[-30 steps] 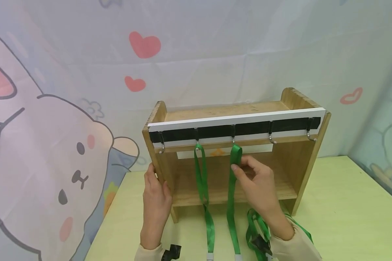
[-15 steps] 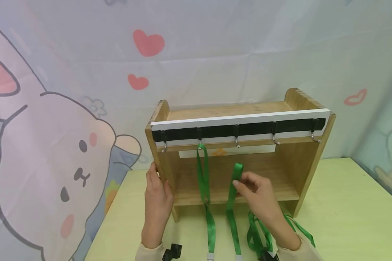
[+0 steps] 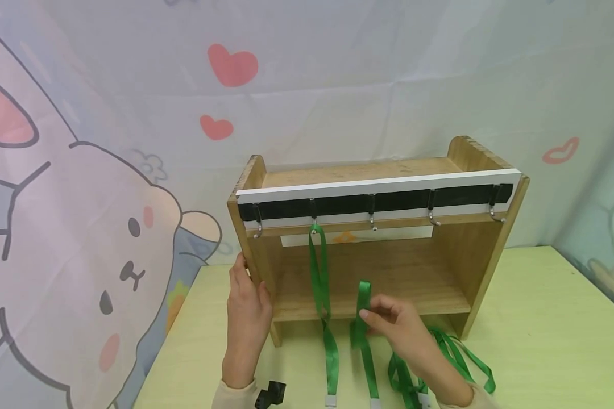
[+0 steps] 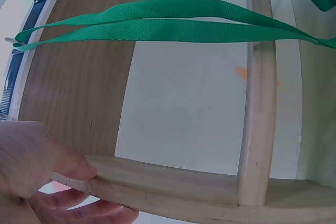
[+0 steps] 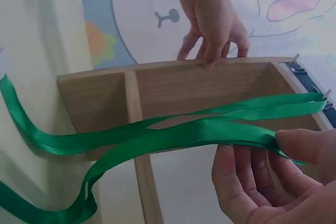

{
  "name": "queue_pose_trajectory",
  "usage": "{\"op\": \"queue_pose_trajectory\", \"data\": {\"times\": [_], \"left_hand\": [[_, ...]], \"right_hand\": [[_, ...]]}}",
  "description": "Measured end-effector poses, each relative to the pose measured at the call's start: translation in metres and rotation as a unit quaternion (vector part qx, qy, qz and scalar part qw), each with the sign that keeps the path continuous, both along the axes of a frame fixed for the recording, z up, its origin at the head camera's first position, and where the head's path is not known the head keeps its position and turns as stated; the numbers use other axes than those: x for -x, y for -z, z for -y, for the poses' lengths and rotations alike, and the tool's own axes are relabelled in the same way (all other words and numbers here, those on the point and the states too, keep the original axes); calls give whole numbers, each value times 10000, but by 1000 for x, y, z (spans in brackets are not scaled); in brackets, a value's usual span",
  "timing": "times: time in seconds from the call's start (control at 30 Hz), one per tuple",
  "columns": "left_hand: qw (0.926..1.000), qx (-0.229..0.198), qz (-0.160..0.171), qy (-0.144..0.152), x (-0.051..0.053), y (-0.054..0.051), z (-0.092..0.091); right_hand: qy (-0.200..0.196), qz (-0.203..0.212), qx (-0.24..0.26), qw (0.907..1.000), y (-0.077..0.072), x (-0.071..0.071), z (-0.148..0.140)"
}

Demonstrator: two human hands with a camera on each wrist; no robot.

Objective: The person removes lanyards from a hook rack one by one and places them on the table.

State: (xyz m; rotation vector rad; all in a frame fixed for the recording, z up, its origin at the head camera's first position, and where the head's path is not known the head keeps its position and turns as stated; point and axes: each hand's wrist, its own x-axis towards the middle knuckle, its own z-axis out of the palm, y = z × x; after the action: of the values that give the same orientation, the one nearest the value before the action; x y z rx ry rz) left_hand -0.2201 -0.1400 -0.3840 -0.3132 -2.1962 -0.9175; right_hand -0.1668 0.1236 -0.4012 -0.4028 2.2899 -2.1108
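Note:
In the head view a small wooden shelf (image 3: 491, 267) carries a white rail with a black strip and several metal hooks (image 3: 373, 221). My left hand (image 3: 247, 318) holds the shelf's left side panel, thumb on the inner side and fingers outside, as the left wrist view shows. One green lanyard (image 3: 319, 278) hangs by its loop from the second hook from the left. My right hand (image 3: 401, 329) pinches a second green lanyard (image 5: 194, 132) near its looped end, below the middle hook and apart from it. Its lower strap trails down to a white clip (image 3: 375, 403).
More green lanyards (image 3: 460, 355) lie on the pale yellow table (image 3: 552, 329), behind and beside my right forearm. A printed cloth (image 3: 389, 74) hangs behind the shelf. A black wrist mount (image 3: 270, 395) sits at my left sleeve.
My right hand has lowered the lanyard's loop from the middle hook to the level of the lower shelf board. The left hand stays on the side panel.

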Motion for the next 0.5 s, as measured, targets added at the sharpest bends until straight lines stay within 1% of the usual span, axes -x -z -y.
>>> {"op": "queue_pose_trajectory", "data": {"times": [0.23, 0.33, 0.5], "left_hand": [[10000, 6, -18, -22, 0, 0, 0], [10000, 11, 12, -55, 0, 0, 0], [10000, -10, 82, -29, 0, 0, -1]], "right_hand": [[-479, 105, -281, 9984, 10, 1, -6], [-657, 165, -347, 9971, 14, 3, -7], [-917, 230, -635, 9935, 24, 7, -9]]}}
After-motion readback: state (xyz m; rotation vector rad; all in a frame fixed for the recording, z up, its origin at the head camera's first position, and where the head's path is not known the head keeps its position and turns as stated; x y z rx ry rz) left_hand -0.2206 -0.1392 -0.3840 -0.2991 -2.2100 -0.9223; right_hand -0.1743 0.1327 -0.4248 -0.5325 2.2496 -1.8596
